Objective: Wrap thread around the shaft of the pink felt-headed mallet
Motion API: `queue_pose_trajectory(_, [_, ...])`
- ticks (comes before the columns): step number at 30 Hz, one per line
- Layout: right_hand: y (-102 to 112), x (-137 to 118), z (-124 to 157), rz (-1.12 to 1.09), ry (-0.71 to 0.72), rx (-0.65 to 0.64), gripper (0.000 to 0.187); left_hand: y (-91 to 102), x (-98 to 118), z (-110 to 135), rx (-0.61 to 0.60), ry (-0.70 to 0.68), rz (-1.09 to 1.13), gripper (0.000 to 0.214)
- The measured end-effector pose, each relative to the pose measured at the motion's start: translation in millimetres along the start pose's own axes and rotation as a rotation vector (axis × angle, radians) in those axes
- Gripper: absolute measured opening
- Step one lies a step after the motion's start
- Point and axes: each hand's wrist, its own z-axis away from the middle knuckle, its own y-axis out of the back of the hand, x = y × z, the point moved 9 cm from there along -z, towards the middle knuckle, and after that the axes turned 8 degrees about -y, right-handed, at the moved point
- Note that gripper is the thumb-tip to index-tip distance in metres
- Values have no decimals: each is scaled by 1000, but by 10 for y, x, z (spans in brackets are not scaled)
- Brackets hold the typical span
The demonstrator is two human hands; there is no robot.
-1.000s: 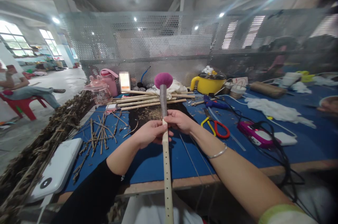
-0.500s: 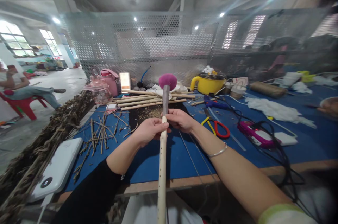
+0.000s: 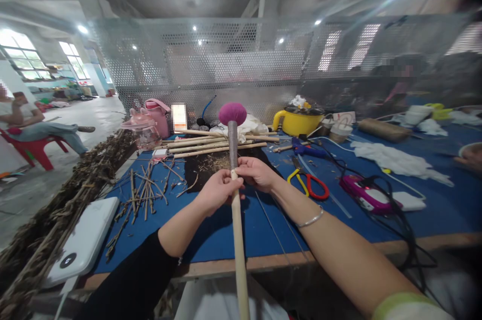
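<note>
Both my hands grip one long pale wooden stick (image 3: 238, 244) that points away from me over the blue table (image 3: 211, 232). The stick's far part is wrapped grey (image 3: 232, 144) and ends in a round magenta fuzzy head (image 3: 232, 113). My left hand (image 3: 215, 190) is closed round the stick just below the grey wrap. My right hand (image 3: 256, 173) is closed on it from the right at the same spot, fingertips touching the left hand. A silver bangle (image 3: 311, 219) sits on my right wrist.
Loose twigs (image 3: 143, 192) and a white power bank (image 3: 81, 242) lie at the left. Bare sticks (image 3: 211, 146), red-and-yellow scissors (image 3: 309, 182), a blue glue gun (image 3: 307, 148), a yellow pot (image 3: 297, 120), a pink device with cables (image 3: 363, 192) and white cloth (image 3: 391, 159) lie beyond. A person sits far left (image 3: 26, 124).
The stick has turned in my hands: the row of small holes seen along its near part earlier no longer shows. The fuzzy head swayed right and came back left. Both hands kept their grip.
</note>
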Motion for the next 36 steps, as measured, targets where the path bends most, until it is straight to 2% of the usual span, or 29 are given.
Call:
queue_pose_trajectory(3, [51, -10, -15, 3, 27, 32, 27, 163, 117, -19, 179, -150, -255, 36])
queue_pose_trajectory(8, [113, -22, -21, 19, 38, 57, 25, 257, 178, -49, 204, -194, -396, 36])
queue_pose_trajectory(12, [108, -27, -16, 20, 34, 70, 26, 265, 158, -59, 186, -189, -344, 36])
queue_pose_trajectory(16, [95, -32, -11, 9, 35, 75, 28, 182, 94, -70, 109, -153, -231, 36])
queue_pose_trajectory(20, [103, -7, -14, 1, 12, 69, 27, 111, 129, -67, 58, -161, -201, 35])
queue_pose_trajectory(24, [47, -13, 3, -73, -4, -7, 25, 69, 118, -51, 39, -100, -57, 35])
queue_pose_trajectory(27, [-52, -4, 29, -137, -46, -99, 26, -11, 102, -32, -31, -66, 83, 35])
queue_pose_trajectory(30, [-83, 10, 42, -127, -66, -81, 26, -91, 67, -4, -86, -16, 169, 30])
queue_pose_trajectory(33, [-90, 16, 32, -84, -45, -27, 26, -90, -4, 12, -25, 45, 207, 25])
queue_pose_trajectory(36, [-129, 40, 7, -67, -39, -34, 27, 15, -16, 3, 99, 2, 34, 31])
